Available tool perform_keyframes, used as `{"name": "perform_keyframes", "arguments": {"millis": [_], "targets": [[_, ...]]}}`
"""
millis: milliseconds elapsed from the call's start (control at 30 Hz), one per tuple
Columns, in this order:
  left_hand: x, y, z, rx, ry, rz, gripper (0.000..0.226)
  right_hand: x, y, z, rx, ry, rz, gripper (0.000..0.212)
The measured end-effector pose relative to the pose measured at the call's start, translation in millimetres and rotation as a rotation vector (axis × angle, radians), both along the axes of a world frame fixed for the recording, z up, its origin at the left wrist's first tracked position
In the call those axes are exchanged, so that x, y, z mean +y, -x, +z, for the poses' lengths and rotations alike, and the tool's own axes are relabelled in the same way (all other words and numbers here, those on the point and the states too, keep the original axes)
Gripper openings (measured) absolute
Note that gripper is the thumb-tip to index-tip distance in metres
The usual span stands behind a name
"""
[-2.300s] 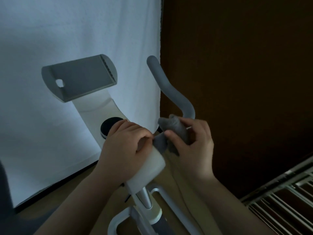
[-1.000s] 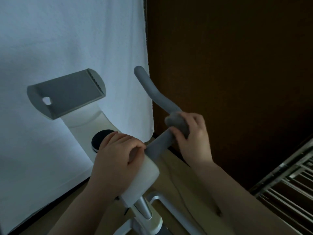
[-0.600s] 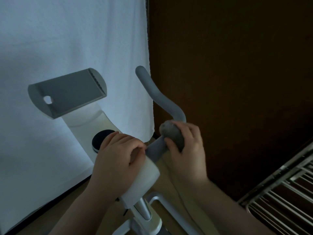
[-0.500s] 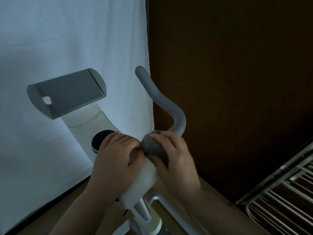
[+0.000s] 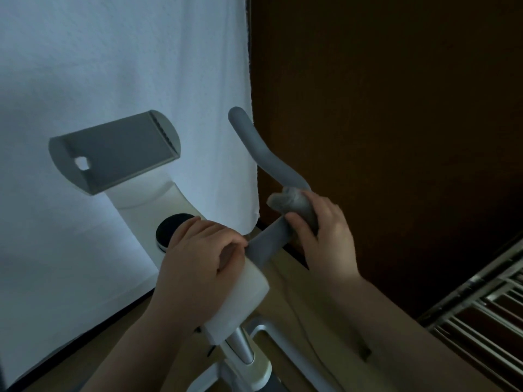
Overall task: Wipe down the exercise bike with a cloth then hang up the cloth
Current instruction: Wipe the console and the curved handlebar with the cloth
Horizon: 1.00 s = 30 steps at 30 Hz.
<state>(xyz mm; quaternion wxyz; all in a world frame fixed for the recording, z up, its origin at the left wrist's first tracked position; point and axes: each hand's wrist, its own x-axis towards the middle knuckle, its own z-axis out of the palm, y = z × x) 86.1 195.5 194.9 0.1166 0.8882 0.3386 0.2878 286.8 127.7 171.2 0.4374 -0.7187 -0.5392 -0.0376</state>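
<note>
The exercise bike's white stem (image 5: 240, 295) rises at the centre, with a grey tablet holder (image 5: 116, 151) on top and a black round knob (image 5: 169, 230) below it. A grey handlebar (image 5: 263, 154) curves up to the right. My right hand (image 5: 325, 236) grips a grey cloth (image 5: 294, 205) wrapped round the bend of the handlebar. My left hand (image 5: 198, 264) grips the top of the white stem beside the handlebar's base.
A white sheet (image 5: 113, 66) hangs behind the bike on the left. A dark brown wall (image 5: 396, 108) fills the right. A metal rack (image 5: 486, 321) with bars sits at the lower right. The floor (image 5: 288, 281) below is light wood.
My right hand slid the cloth down the handlebar to the stem, then back out along the bar to its bend. My left hand has stayed on the stem.
</note>
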Motion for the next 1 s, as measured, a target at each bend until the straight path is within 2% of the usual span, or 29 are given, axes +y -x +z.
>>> {"name": "perform_keyframes", "arguments": {"millis": [100,167,233,333,433,500,600,700,767,833,933,1000], "targets": [[0,2,-1,0.015,-0.002,0.001,0.029,-12,35,-7,-0.066,0.012,0.125,0.044],[-1,2,0,0.018,0.010,0.007,0.029,-14,24,-8,-0.147,0.012,0.220,0.043],[-1,0,2,-0.006,0.016,0.003,0.028,-5,-3,-6,-0.134,-0.014,0.099,0.044],[-2,0,3,-0.030,0.008,-0.004,0.027,-1,0,-11,0.038,-0.098,-0.123,0.046],[-1,1,2,-0.017,0.006,-0.016,0.025,-12,47,-20,0.269,-0.139,-0.026,0.042],[-2,1,3,-0.020,0.000,-0.012,0.025,-12,49,-13,0.328,-0.164,0.019,0.041],[-2,0,4,0.006,-0.013,-0.004,0.027,12,16,8,0.471,-0.125,-0.161,0.041],[-2,-3,13,0.090,-0.008,0.012,0.027,14,21,12,0.568,-0.132,-0.224,0.041],[-1,-13,26,0.156,0.056,0.026,0.023,-2,48,1,0.611,-0.184,-0.162,0.042],[4,-30,35,0.149,0.176,0.005,0.017,-11,61,-4,0.683,-0.236,-0.105,0.044],[16,-61,38,0.172,0.270,-0.037,0.014,15,34,10,0.744,-0.235,-0.193,0.042],[24,-77,36,0.186,0.349,-0.047,0.015,30,15,22,0.868,-0.262,-0.265,0.038]]}}
